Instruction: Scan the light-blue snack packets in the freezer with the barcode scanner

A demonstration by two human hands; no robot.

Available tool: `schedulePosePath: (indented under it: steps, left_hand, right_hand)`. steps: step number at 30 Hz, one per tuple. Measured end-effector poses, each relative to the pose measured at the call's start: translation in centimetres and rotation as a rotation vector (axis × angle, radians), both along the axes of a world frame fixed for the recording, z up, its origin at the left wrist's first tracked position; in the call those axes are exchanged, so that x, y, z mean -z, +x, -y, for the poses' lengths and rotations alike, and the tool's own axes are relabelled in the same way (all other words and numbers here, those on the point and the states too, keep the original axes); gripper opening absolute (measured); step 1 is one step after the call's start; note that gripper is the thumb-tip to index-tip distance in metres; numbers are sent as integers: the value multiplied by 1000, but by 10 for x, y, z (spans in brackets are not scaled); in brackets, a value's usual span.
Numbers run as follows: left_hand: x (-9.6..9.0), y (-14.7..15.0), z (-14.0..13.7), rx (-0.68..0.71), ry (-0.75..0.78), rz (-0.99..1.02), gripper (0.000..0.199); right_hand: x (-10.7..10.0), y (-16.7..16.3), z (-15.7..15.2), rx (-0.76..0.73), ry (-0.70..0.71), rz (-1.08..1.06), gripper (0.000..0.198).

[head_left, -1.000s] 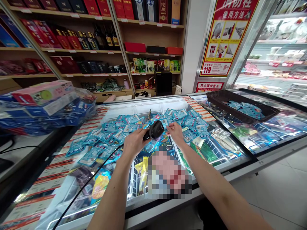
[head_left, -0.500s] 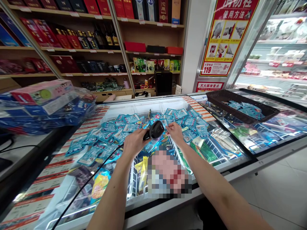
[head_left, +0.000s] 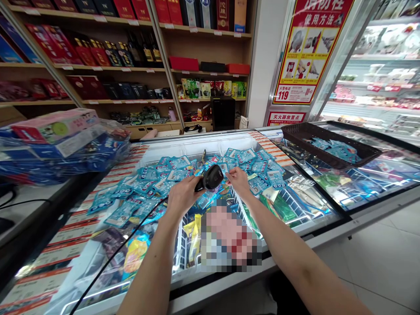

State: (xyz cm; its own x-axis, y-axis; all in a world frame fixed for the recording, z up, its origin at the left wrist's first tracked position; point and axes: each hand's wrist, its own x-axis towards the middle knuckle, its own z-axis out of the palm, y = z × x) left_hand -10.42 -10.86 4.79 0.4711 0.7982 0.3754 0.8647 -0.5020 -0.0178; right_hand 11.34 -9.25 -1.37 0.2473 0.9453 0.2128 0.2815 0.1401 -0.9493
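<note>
The left hand (head_left: 183, 194) is curled round the grip of a black handheld barcode scanner (head_left: 213, 177), its fingers wrapped and mostly hidden from the camera, with the scanner's head turned toward the other hand. The right hand (head_left: 239, 181) has thumb and forefinger nearly together, apparently pinching the edge of a blue sachet (head_left: 224, 167) whose white printed panel sits just beside the scanner head; the sachet blends with those behind it, so the exact grip is hard to tell. The step in hand looks like presenting that panel to the scanner for a read, and the move seems to call for steady wrists, with the panel facing the scanner window and the fingertips off the print. A black cord (head_left: 121, 247) runs from the scanner toward the lower left. Beyond the hands, many more blue sachets (head_left: 180, 162) lie spread over the glass top of a chest freezer (head_left: 361, 223), which has wire baskets (head_left: 181, 251) of packaged goods below. A pixelated patch covers something nearer the person. To the right stands a dark brown plastic crate (head_left: 331, 162) with more blue sachets inside; to the left sit film-wrapped blue packs (head_left: 82, 153) under a pink box (head_left: 55, 124).
</note>
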Motion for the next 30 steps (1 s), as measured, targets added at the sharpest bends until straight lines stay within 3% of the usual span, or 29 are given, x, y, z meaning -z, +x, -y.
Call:
schedulePosePath:
  steps: [19,30]
  left_hand:
    - [2,-1,-1,38,36,0,43]
    - [-1,2,4,92,66,-16,42]
  right_hand:
    - [1,1,0,9,-19,81,26]
    - [3,2,-4,10,-2,-3,22]
